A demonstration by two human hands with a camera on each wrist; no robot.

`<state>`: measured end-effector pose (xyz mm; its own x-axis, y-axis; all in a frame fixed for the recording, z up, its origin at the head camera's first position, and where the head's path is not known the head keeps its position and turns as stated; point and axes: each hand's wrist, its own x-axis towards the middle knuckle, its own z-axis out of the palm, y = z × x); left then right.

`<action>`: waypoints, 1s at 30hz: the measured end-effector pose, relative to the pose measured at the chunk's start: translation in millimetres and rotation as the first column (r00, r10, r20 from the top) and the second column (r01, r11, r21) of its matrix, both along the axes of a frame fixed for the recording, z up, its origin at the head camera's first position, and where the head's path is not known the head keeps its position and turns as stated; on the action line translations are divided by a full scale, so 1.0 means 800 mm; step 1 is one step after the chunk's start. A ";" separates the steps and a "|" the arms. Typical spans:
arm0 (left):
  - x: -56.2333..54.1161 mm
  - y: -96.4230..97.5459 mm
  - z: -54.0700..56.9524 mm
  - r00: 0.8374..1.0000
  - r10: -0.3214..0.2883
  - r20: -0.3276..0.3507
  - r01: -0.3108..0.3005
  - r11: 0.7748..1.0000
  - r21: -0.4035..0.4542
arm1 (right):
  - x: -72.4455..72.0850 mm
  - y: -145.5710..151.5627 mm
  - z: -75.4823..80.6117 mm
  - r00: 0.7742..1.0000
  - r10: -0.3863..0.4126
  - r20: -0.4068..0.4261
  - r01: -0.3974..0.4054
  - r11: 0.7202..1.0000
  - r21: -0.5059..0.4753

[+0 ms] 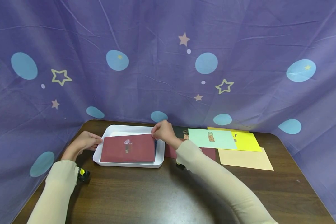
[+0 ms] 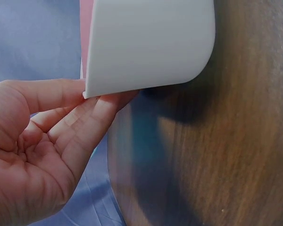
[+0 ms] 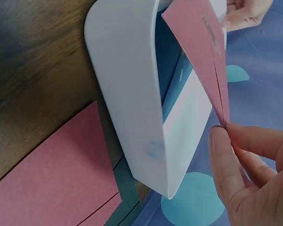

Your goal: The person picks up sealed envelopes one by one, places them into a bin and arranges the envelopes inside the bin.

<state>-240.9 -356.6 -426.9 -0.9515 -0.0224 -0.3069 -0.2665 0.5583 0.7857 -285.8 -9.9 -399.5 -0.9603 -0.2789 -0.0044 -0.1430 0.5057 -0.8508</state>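
Note:
A dark red envelope (image 1: pixel 141 147) with a small printed emblem lies tilted over the white tray (image 1: pixel 130 165). My right hand (image 1: pixel 164 132) pinches its far right corner between thumb and fingers, and the right wrist view shows that end raised off the tray. On the left, my left hand (image 1: pixel 87 141) grips the tray's rim, thumb at the edge and fingers underneath, as the left wrist view shows. Beneath the raised envelope, something blue (image 3: pixel 169 61) shows inside the tray; most of it is hidden.
Right of the tray lie a second red envelope (image 1: pixel 208 152), a dark green one (image 1: pixel 177 132), a mint green one (image 1: pixel 196 139), a yellow one (image 1: pixel 247 141) and a beige one (image 1: pixel 246 158), partly overlapping. A purple patterned curtain (image 1: pixel 162 46) hangs behind the wooden table (image 1: pixel 128 193).

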 end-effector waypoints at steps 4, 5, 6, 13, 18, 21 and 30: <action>0.001 -0.001 0.001 1.000 -0.002 -0.001 0.002 1.000 0.000 | -0.001 -0.003 -0.004 0.999 -0.007 -0.050 0.015 0.988 0.153; 0.001 -0.001 0.001 1.000 -0.002 0.000 0.002 1.000 -0.002 | -0.001 -0.004 -0.005 0.999 -0.003 -0.054 0.013 0.984 0.180; 0.001 -0.001 0.001 1.000 -0.003 0.001 0.003 1.000 -0.001 | -0.001 -0.004 -0.006 0.998 0.002 -0.062 0.011 0.979 0.203; 0.001 0.002 0.003 1.000 0.003 0.000 -0.003 1.000 -0.011 | -0.003 -0.003 -0.013 0.994 0.047 -0.094 -0.019 0.961 0.277; 0.000 0.004 0.009 1.000 -0.018 -0.001 0.018 0.999 -0.037 | -0.009 -0.003 -0.020 0.992 0.066 -0.111 -0.031 0.955 0.296; -0.001 0.006 0.013 0.999 -0.040 0.012 0.041 0.998 -0.054 | -0.010 -0.003 -0.022 0.992 0.073 -0.103 -0.040 0.955 0.295; -0.004 0.014 0.023 0.998 -0.041 0.037 0.045 0.992 -0.122 | -0.010 -0.003 -0.025 0.993 0.092 -0.079 -0.068 0.962 0.266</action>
